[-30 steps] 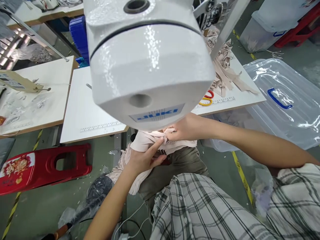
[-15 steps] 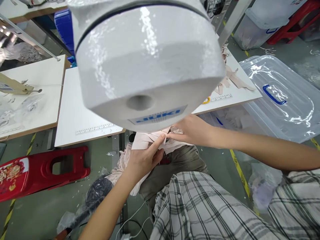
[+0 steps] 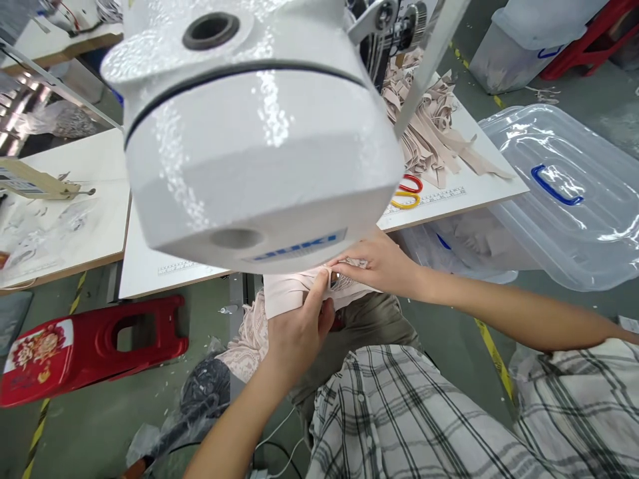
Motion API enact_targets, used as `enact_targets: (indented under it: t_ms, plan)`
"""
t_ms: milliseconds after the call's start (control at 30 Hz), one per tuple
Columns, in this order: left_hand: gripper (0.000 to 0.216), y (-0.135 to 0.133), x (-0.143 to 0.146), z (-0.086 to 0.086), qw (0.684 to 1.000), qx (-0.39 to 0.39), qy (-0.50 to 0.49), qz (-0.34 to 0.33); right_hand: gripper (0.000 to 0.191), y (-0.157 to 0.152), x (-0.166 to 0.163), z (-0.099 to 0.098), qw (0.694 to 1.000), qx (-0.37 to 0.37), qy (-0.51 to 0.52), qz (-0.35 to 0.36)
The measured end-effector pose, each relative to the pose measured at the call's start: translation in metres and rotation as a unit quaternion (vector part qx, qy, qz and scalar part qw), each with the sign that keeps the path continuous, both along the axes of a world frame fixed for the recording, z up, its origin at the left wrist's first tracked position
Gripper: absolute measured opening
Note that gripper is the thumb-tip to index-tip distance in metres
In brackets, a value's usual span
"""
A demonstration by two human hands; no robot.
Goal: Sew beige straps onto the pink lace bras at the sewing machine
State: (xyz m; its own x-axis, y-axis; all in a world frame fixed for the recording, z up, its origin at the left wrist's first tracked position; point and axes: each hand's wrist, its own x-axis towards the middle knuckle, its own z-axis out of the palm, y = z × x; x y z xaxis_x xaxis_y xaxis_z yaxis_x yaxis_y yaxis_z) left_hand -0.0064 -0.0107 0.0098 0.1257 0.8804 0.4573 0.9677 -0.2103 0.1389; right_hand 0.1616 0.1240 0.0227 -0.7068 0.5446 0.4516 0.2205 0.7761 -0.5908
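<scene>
We hold our left forearm [image 3: 239,420] at a slant from the lower edge, our left hand [image 3: 295,336] half curled with one finger [image 3: 316,294] stretched forward. Our right forearm [image 3: 499,313] runs in from the right, wrist [image 3: 424,284] nearly straight, and our right hand [image 3: 389,266] pinches with bent fingers [image 3: 355,272], its tips close beside the left hand's.

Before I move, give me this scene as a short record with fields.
Left hand: pinching pale pink, lace-trimmed fabric
Right hand: pinching the same fabric, close to the left hand
Machine: glossy white head with blue JUKI lettering, hiding part of the white tabletop
Tabletop, right: scissors with red and yellow handles; heaped pale pink fabric strips
Floor, left: red plastic stool with floral print
</scene>
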Motion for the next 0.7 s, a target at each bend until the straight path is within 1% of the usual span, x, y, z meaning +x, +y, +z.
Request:
enact_targets:
  t_ms: [133, 233, 333, 400, 433, 467, 500, 533, 567, 600, 633, 667, 700]
  plan:
    - [0.042, -0.003, 0.001, 0.002, 1.0, -0.018, -0.014, 0.001, 0.026, -0.008, 0.004, -0.01, 0.99, 0.134, 0.035, -0.008]
    - [0.043, -0.005, -0.009, 0.005, 0.998, -0.051, -0.028, -0.018, 0.031, -0.007, 0.005, -0.012, 0.979, 0.202, 0.034, -0.011]
    - [0.042, -0.003, -0.024, 0.009, 0.993, -0.097, -0.028, -0.061, 0.028, -0.005, 0.004, -0.01, 0.974, 0.225, 0.028, -0.012]
    - [0.041, -0.001, -0.031, 0.012, 0.991, -0.103, -0.011, -0.083, 0.026, -0.006, 0.004, -0.008, 0.979, 0.202, 0.021, -0.019]
    - [0.04, 0.0, -0.032, 0.013, 0.992, -0.098, 0.003, -0.084, 0.026, -0.007, 0.004, -0.008, 0.985, 0.173, 0.019, -0.02]
    - [0.04, 0.001, -0.032, 0.014, 0.993, -0.091, 0.019, -0.077, 0.024, -0.009, 0.005, -0.008, 0.992, 0.126, 0.02, -0.012]
    - [0.04, 0.002, -0.031, 0.016, 0.993, -0.086, 0.034, -0.067, 0.022, -0.011, 0.005, -0.009, 0.998, 0.057, 0.025, 0.0]
    - [0.039, 0.003, -0.029, 0.017, 0.994, -0.086, 0.047, -0.054, 0.021, -0.012, 0.006, -0.011, 0.999, -0.032, 0.037, 0.01]
    - [0.039, 0.003, -0.026, 0.019, 0.994, -0.088, 0.055, -0.042, 0.021, -0.013, 0.005, -0.013, 0.989, -0.133, 0.054, 0.015]
    - [0.039, 0.003, -0.022, 0.02, 0.993, -0.092, 0.059, -0.033, 0.024, -0.013, 0.003, -0.016, 0.97, -0.232, 0.073, 0.013]
    - [0.039, 0.003, -0.018, 0.021, 0.993, -0.098, 0.058, -0.028, 0.028, -0.012, 0.001, -0.019, 0.945, -0.314, 0.089, 0.006]
    - [0.04, 0.002, -0.014, 0.022, 0.993, -0.103, 0.053, -0.022, 0.032, -0.009, -0.003, -0.022, 0.923, -0.371, 0.1, -0.007]
    - [0.04, 0.002, -0.01, 0.023, 0.993, -0.105, 0.045, -0.014, 0.037, -0.006, -0.008, -0.025, 0.911, -0.399, 0.104, -0.021]
